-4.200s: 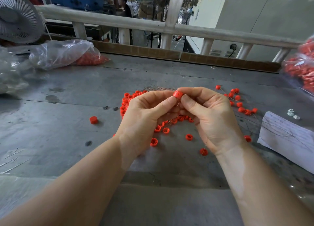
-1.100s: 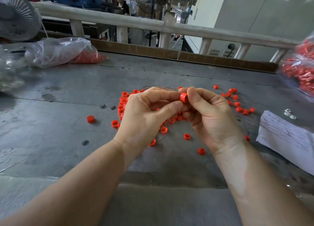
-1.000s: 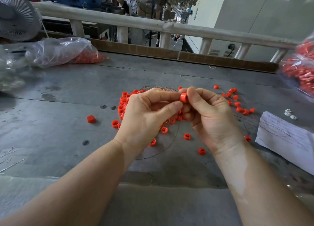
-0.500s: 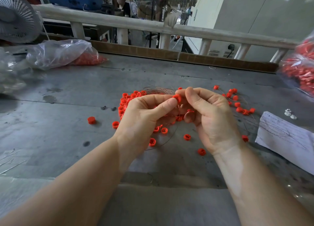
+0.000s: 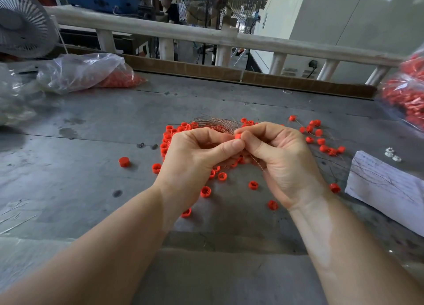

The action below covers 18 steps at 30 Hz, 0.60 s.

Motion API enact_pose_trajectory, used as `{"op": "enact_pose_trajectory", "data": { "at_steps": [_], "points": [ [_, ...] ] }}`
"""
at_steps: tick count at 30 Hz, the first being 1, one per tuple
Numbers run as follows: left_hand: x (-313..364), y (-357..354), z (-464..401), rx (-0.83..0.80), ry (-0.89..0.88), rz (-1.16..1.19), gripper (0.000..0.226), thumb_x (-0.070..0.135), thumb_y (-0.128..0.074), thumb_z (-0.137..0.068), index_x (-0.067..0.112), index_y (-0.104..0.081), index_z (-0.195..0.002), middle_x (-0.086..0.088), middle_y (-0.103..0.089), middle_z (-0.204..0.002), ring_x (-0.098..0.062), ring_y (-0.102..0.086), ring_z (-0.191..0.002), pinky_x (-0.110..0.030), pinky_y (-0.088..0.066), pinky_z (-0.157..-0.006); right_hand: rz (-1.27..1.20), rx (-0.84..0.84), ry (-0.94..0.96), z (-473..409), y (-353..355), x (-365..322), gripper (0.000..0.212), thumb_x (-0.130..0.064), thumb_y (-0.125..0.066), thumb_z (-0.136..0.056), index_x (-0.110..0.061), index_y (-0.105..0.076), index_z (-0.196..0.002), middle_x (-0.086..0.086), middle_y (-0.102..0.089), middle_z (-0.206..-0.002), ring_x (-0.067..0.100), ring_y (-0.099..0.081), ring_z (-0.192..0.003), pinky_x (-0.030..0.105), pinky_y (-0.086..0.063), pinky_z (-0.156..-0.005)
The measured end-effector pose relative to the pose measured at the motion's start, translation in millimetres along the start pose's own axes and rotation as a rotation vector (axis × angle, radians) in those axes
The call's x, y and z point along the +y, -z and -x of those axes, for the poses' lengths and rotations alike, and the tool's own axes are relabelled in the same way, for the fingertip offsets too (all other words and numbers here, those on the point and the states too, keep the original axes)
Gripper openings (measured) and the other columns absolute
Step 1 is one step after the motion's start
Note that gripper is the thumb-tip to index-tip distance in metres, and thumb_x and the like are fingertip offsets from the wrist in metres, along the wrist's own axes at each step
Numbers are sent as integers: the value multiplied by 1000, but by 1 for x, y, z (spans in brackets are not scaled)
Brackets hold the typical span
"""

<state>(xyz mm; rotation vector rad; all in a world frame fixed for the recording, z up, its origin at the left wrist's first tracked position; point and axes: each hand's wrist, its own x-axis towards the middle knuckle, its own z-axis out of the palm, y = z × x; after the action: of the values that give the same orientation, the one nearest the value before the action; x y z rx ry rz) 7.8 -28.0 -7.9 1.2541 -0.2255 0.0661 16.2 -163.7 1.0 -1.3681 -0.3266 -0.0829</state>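
Left hand (image 5: 195,158) and right hand (image 5: 282,158) both pinching one red cap (image 5: 238,135) between thumbs and fingertips, holding it raised above grey table (image 5: 91,167); thin copper wire (image 5: 257,161) trailing under right palm; loose red caps (image 5: 205,191) and wire bundle (image 5: 218,123) lying beneath; plastic bag (image 5: 80,73) sitting far left; paper sheet (image 5: 385,190) lying right.

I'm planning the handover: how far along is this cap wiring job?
Done: a small group of wired caps lies at the right. In hand: the left hand and right hand pinch one orange cap, with a thin wire beneath. Left: many loose caps and the copper wire bundle.
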Motion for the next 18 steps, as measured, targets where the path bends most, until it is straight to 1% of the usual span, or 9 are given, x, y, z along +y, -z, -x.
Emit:
{"op": "enact_pose_trajectory", "data": {
  "at_steps": [2,5,8,10,12,13,15,17,18],
  "points": [
    [-1,0,0,11,-26,-66,15,29,-76,-53,17,-73,-61,-1,-71,-65,-9,-67,-62,-16,-51,-59,53,15,32,0,1,0,6,-22,-69,-63,-19,-74,-66,-2,-69,-66,8,-64,-65,19,-52,-63],
    [-1,1,-1,1,7,-36,18,29,-75,-56,14,-74,-65,-5,-71,-66,-14,-68,-66,-19,-54,-62,88,41,59,-1,2,2,7,-22,-69,-63,-18,-74,-67,-1,-71,-69,9,-66,-69,19,-51,-65],
    [-1,2,-3,9,46,18,19,28,-73,-58,12,-73,-67,-8,-71,-69,-17,-69,-68,-22,-56,-65,15,-2,-11,-1,0,3,14,-24,-65,-70,-16,-75,-75,4,-73,-76,14,-69,-71,21,-53,-63],
    [-2,2,-5,22,52,38,16,27,-71,-59,14,-74,-67,-5,-71,-66,-14,-68,-65,-22,-57,-66,-50,-19,-62,-1,1,2,20,-28,-62,-75,-12,-75,-80,8,-74,-80,17,-70,-73,24,-54,-62],
    [-1,2,-5,30,57,63,12,25,-69,-62,15,-74,-67,-1,-69,-63,-10,-66,-61,-20,-56,-64,-50,-40,-73,-1,1,1,24,-29,-67,-73,-10,-74,-85,12,-73,-84,22,-71,-78,28,-56,-66],
    [-1,2,-5,32,61,82,12,24,-68,-64,15,-74,-67,0,-68,-62,-8,-65,-61,-19,-56,-63,-23,-43,-63,0,1,0,22,-27,-70,-70,-10,-74,-84,11,-74,-82,21,-71,-78,27,-56,-67],
    [0,2,-5,37,71,107,13,23,-66,-65,14,-73,-71,2,-67,-61,-6,-64,-60,-18,-55,-62,57,-24,-34,0,0,0,15,-17,-72,-67,-13,-72,-81,5,-73,-73,12,-70,-69,18,-53,-61],
    [-1,2,-5,42,82,106,15,22,-65,-66,11,-70,-75,2,-66,-59,-6,-63,-58,-18,-54,-60,166,3,-6,0,0,1,10,-7,-72,-72,-13,-71,-80,-2,-71,-65,4,-65,-58,14,-48,-53],
    [-1,2,-5,41,83,96,16,22,-65,-66,10,-69,-76,1,-65,-58,-6,-63,-57,-17,-53,-58,219,11,11,0,0,2,11,-3,-71,-75,-14,-71,-80,-4,-71,-62,2,-63,-56,13,-47,-51]
  ]
}}
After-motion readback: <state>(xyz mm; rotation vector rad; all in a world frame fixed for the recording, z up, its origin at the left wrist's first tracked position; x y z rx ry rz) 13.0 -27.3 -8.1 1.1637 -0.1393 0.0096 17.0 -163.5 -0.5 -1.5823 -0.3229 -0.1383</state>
